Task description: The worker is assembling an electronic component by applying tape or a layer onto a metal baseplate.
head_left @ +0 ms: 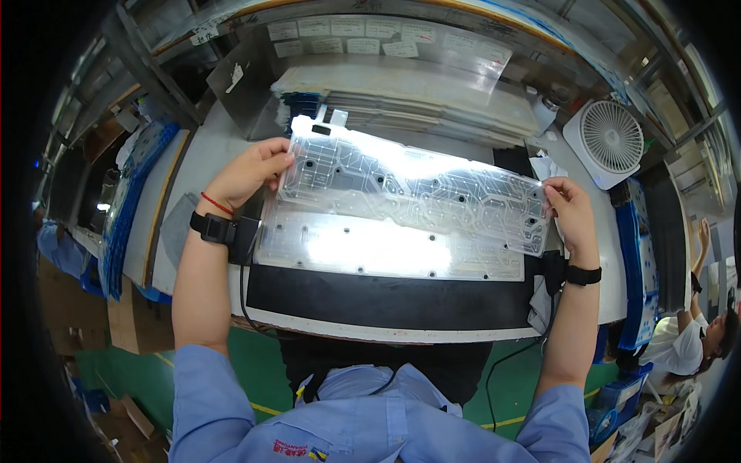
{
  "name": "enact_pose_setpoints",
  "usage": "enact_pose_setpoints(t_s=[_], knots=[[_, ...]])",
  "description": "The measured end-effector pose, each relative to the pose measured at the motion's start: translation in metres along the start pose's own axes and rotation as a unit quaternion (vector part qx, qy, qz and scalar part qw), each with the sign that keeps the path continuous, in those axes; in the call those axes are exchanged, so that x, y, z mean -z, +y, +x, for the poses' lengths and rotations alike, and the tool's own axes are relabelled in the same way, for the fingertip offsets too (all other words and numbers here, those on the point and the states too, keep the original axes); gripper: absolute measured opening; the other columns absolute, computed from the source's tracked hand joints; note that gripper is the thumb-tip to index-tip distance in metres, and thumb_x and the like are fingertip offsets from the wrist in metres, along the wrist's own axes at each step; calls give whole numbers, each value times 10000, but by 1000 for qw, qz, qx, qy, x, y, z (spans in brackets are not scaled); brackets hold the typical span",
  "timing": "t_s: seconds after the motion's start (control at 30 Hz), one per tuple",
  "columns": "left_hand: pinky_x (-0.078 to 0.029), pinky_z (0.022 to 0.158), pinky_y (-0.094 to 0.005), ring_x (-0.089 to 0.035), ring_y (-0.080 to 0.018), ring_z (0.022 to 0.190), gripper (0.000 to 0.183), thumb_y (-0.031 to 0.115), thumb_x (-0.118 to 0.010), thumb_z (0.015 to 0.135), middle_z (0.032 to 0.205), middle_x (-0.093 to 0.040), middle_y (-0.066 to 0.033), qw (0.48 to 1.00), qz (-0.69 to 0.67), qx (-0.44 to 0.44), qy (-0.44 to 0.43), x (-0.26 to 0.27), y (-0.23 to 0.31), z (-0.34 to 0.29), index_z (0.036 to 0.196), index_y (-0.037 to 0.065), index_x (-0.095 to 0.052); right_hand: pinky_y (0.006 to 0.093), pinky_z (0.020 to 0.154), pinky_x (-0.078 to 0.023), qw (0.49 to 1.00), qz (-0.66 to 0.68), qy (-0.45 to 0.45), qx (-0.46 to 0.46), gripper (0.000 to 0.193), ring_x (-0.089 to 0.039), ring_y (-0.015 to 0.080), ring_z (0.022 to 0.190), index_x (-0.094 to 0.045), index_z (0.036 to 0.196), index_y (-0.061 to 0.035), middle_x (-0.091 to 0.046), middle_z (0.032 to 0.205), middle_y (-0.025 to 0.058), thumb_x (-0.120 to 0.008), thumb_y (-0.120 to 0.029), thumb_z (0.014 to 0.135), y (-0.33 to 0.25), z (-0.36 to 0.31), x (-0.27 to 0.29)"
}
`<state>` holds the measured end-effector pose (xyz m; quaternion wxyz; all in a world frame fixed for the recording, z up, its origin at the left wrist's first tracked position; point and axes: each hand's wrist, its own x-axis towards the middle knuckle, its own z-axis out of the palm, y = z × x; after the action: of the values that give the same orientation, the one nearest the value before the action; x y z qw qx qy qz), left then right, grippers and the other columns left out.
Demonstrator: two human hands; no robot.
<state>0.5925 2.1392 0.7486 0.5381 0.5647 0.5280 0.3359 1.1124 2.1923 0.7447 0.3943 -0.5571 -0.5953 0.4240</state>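
Left hand (248,171): pinched the clear membrane circuit sheet (409,189) at its left edge
Right hand (570,207): gripped its right edge
Labels: pale paper slips (347,37) beyond both hands

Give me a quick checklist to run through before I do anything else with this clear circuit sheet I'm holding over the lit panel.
1. Left hand grips the sheet at its left edge: ok.
2. Right hand pinches its right edge: ok.
3. Sheet lifted off the panel: ok.
4. Panel lit beneath: ok.
5. Traces free of defects: cannot tell.
6. Fan clear of the sheet: ok.
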Motion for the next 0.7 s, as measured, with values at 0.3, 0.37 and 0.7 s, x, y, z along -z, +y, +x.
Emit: enact_pose_setpoints(t_s=[0.3,0.37,0.7], knots=[[-413,574,-154,-523,-17,655,179,135,-537,959,913,-651,-3,986,-114,-60,105,0,0,4,1113,53,-579,200,573,-416,997,60,46,-6,136,-528,62,631,-624,1003,-24,-578,770,-14,-563,-129,943,-11,-3,-6],[-429,605,-159,-534,-19,678,195,137,-532,963,919,-654,-9,983,-129,-78,103,7,-4,4,1126,41,-579,196,568,-409,993,97,63,-9,154,-521,58,625,-624,1002,-32,-573,770,-17,-565,-165,952,-13,-1,-4],[-480,682,-188,-595,-50,799,212,161,-494,988,940,-643,-6,983,-115,-54,135,1,5,3,1153,40,-547,186,543,-377,992,118,29,38,177,-490,41,597,-621,989,-48,-552,733,-32,-566,-213,958,-3,1,2]])
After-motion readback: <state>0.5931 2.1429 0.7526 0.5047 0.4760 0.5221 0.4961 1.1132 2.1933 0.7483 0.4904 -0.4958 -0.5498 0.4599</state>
